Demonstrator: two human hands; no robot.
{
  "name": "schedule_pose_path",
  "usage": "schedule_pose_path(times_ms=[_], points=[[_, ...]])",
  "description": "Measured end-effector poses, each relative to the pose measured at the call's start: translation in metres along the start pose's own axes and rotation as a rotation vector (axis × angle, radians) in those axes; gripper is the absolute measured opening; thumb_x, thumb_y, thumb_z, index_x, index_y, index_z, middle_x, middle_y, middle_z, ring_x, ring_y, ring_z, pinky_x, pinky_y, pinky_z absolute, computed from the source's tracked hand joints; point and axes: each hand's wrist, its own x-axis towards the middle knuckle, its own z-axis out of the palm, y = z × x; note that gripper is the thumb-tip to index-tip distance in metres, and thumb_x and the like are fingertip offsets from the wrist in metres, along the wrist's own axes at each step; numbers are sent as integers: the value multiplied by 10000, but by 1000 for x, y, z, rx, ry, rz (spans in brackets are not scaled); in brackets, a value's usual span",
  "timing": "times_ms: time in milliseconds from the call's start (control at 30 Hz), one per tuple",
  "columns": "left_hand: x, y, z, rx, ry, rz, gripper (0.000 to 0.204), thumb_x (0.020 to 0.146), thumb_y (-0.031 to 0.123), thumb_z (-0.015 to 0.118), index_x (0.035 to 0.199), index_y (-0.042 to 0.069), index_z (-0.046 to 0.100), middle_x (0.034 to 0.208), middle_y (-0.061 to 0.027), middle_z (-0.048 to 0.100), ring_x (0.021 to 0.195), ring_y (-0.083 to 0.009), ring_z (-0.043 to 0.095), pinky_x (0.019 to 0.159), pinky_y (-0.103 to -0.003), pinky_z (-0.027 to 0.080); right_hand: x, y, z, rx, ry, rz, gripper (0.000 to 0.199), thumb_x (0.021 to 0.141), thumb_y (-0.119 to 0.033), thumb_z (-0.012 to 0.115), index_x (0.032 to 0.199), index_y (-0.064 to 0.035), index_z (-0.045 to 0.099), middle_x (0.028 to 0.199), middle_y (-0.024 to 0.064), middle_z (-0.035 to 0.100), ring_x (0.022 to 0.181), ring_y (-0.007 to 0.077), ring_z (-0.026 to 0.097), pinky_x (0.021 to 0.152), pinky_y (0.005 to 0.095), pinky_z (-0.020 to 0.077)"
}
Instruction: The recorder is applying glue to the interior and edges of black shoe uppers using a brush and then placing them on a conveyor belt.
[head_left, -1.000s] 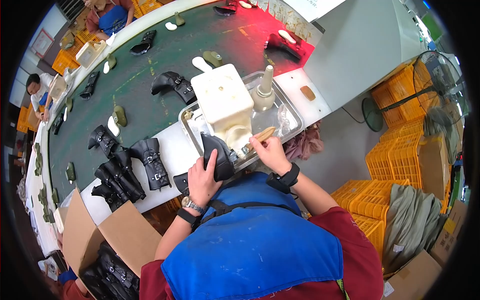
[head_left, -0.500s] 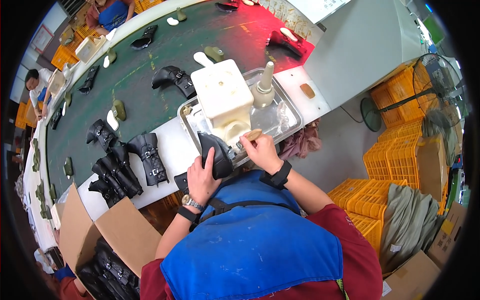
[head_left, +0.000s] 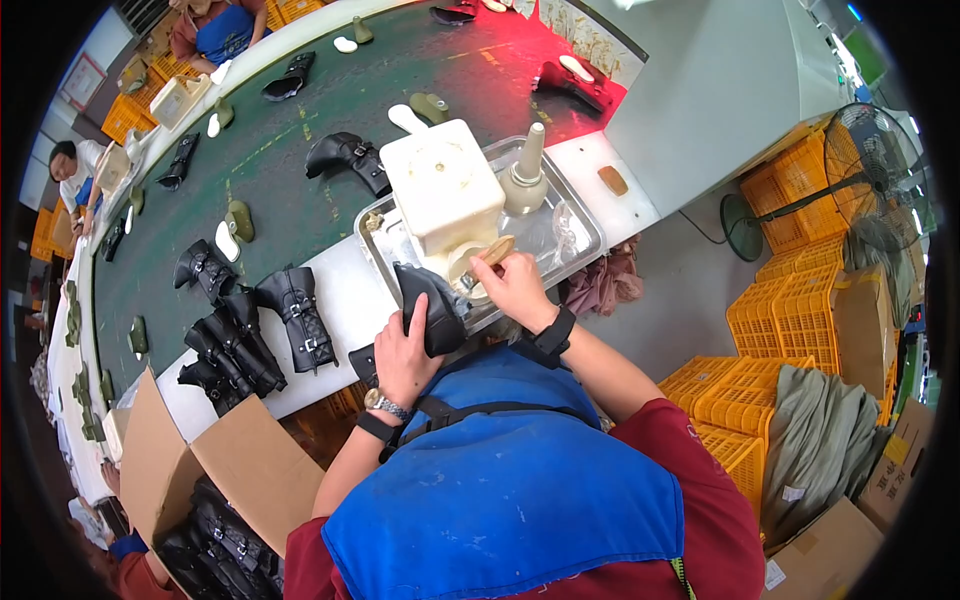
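My left hand (head_left: pixel 405 358) is closed on a black boot (head_left: pixel 438 318), its index finger lying along the dark leather. The boot is held tilted in front of my blue apron, its opening toward the tray. My right hand (head_left: pixel 515 288) pinches a brush with a flat wooden handle (head_left: pixel 497 247). The brush's lower end is beside the boot's edge, at the round mouth of a cream plastic glue container (head_left: pixel 443 180); its bristles are mostly hidden. That container stands in a metal tray (head_left: pixel 592 238), along with a cone-tipped bottle (head_left: pixel 526 182).
Several black boots (head_left: pixel 298 315) lie at the left on the table edge. A green conveyor (head_left: pixel 270 150) carries boots and shoe lasts. An open carton (head_left: pixel 255 445) of boots stands lower left. Yellow crates (head_left: pixel 720 400) and a fan (head_left: pixel 875 180) are at the right. Other people sit across.
My right hand has shifted slightly left and up, and the brush handle has swung upward over the container's mouth. My left hand and the boot have stayed in place.
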Motion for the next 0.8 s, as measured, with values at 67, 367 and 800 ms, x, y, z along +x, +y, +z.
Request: schedule_pose_path(times_ms=[67, 367, 800], points=[[2, 3, -1, 4, 14, 4, 904, 517, 171, 746, 1321, 124, 335, 963, -152, 460, 803, -318, 501, 687, -384, 414, -2, 16, 5, -56, -53, -6, 292, 785, -220, 603, 633, 29, 589, 577, 197, 559, 546, 357, 564, 505, 404, 441], [2, 2, -11, -74, 93, -84, 916, 514, 156, 757, 1319, 92, 325, 964, -156, 490, 819, -327, 521, 697, -383, 434, -6, 3, -14, 123, -52, 31, 199, 814, -149, 582, 806, 46, 620, 612, 114, 617, 539, 153, 594, 503, 286, 446], [24, -11, -39, -76, 420, -37, 893, 524, 107, 753, 1295, 12, 313, 1127, -168, 478, 1002, -321, 479, 853, -402, 358, 5, -61, -18, 367, -132, -208, 69, 793, -81, 624, 794, -13, 614, 727, 29, 613, 607, 98, 540, 543, 237, 424]])
